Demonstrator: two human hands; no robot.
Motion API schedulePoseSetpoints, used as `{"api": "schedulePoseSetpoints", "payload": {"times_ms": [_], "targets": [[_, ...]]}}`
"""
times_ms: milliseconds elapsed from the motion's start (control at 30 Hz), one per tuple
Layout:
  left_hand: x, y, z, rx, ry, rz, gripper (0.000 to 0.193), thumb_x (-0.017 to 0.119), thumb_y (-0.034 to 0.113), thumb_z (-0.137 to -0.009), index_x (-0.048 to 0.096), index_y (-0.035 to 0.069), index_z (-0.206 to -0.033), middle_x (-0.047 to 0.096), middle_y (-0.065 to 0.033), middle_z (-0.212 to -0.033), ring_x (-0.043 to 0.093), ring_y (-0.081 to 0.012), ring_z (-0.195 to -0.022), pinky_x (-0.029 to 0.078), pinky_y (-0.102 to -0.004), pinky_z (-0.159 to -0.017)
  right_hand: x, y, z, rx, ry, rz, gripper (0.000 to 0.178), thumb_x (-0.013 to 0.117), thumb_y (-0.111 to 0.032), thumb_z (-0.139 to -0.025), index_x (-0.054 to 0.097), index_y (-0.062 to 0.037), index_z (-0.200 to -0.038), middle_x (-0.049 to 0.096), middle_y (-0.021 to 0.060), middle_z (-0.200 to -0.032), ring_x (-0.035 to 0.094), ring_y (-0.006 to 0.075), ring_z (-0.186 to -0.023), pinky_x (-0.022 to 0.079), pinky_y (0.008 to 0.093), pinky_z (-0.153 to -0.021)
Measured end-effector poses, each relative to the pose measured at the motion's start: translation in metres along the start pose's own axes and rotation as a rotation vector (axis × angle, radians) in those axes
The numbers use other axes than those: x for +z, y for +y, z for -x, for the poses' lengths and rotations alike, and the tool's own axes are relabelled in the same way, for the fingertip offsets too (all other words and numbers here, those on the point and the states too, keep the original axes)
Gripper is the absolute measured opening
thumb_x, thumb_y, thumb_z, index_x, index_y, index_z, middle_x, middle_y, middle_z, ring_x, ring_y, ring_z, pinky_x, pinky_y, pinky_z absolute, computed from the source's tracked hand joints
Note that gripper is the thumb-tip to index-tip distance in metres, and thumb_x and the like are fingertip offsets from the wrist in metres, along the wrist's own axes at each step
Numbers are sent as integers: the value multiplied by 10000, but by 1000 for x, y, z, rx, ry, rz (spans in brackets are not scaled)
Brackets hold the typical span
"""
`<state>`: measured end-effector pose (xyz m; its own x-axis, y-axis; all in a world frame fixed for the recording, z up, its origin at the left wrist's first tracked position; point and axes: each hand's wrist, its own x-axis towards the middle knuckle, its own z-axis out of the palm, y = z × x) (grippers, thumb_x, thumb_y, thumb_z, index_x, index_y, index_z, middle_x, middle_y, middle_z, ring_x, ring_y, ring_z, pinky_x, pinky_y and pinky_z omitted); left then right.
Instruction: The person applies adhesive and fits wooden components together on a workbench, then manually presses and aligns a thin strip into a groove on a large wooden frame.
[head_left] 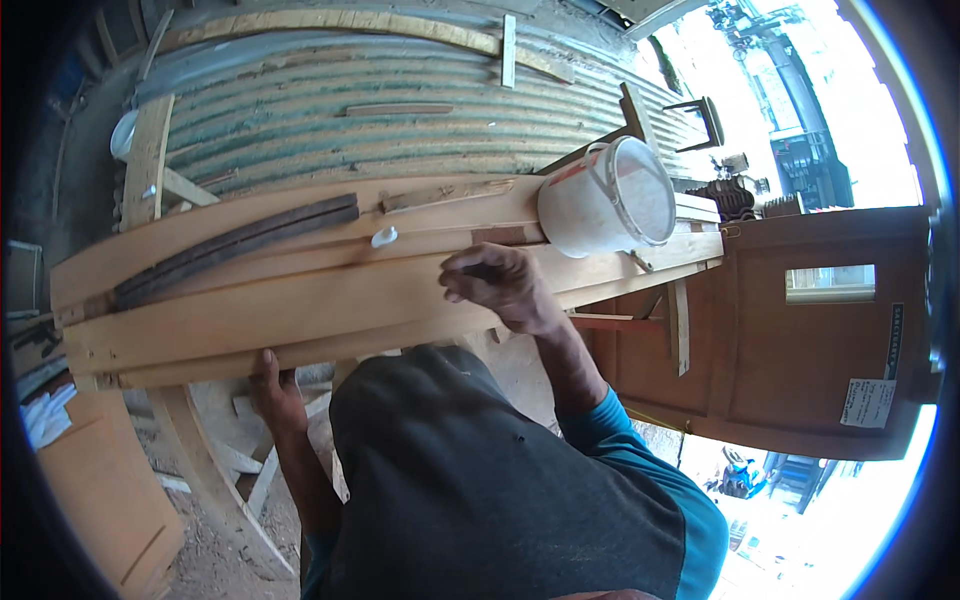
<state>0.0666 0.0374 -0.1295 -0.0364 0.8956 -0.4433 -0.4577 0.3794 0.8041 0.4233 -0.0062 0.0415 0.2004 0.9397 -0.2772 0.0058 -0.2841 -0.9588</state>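
Note:
A long pale wooden board [270, 308] lies along the bench in front of me. My left hand [276, 398] holds its near edge, thumb up against the wood, the other fingers mostly hidden. Above the board, toward its right half, hovers my right hand [497, 285] with the fingers curled in. Whether something small sits in those fingers I cannot make out. Behind it lie a flat brown piece [500, 236], a small white object [384, 236] and a rough wood offcut [447, 195]. A dark grooved strip [240, 244] rests across the boards on the left.
A white plastic bucket [580, 212] stands on the boards at right. Corrugated sheets [400, 135] with loose wood strips lie beyond the bench. A brown door panel [765, 340] is at far right. Wooden trestle legs [205, 470] and a brown panel [100, 490] are at lower left.

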Motion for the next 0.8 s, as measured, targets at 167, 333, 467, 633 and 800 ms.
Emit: {"api": "schedulePoseSetpoints", "payload": {"times_ms": [167,333,467,633,800], "targets": [[-2,-1,-3,-18,-45,23,520,701,245,-982,520,24,-1416,552,-107,-1389,530,-235,-1280,463,-389,-1050,-129,-33,33,-233,488,6,183,720,-46,-954,710,32,-1120,750,117,-972,722,170,-840,598,297,-785],[-2,0,-2,-46,-67,30,568,701,267,-978,501,36,-1458,540,-97,-1434,525,-243,-1307,461,-405,-1073,-203,-53,34,-177,806,335,259,712,-128,-961,715,41,-1157,761,124,-977,732,177,-863,593,309,-812],[-27,-9,-13,-113,-80,269,471,615,304,-1030,544,71,-1434,561,-90,-1432,527,-253,-1325,464,-420,-1091,-220,-57,19,-114,705,1012,279,700,-158,-962,721,24,-1171,771,142,-1018,731,218,-876,563,353,-828],[-20,-1,-13,-82,-100,141,224,668,178,-990,672,97,-1199,666,-33,-1203,611,-180,-1153,509,-398,-1014,-227,-30,34,-734,989,1414,264,564,-165,-1060,737,29,-1106,786,116,-949,727,211,-828,588,358,-766],[-5,19,8,-96,-11,213,354,677,244,-1006,595,90,-1314,632,-41,-1276,589,-175,-1219,509,-392,-1034,-43,6,10,-779,368,1034,201,613,-80,-1012,701,37,-1148,744,137,-1086,722,229,-938,577,332,-817]]}}
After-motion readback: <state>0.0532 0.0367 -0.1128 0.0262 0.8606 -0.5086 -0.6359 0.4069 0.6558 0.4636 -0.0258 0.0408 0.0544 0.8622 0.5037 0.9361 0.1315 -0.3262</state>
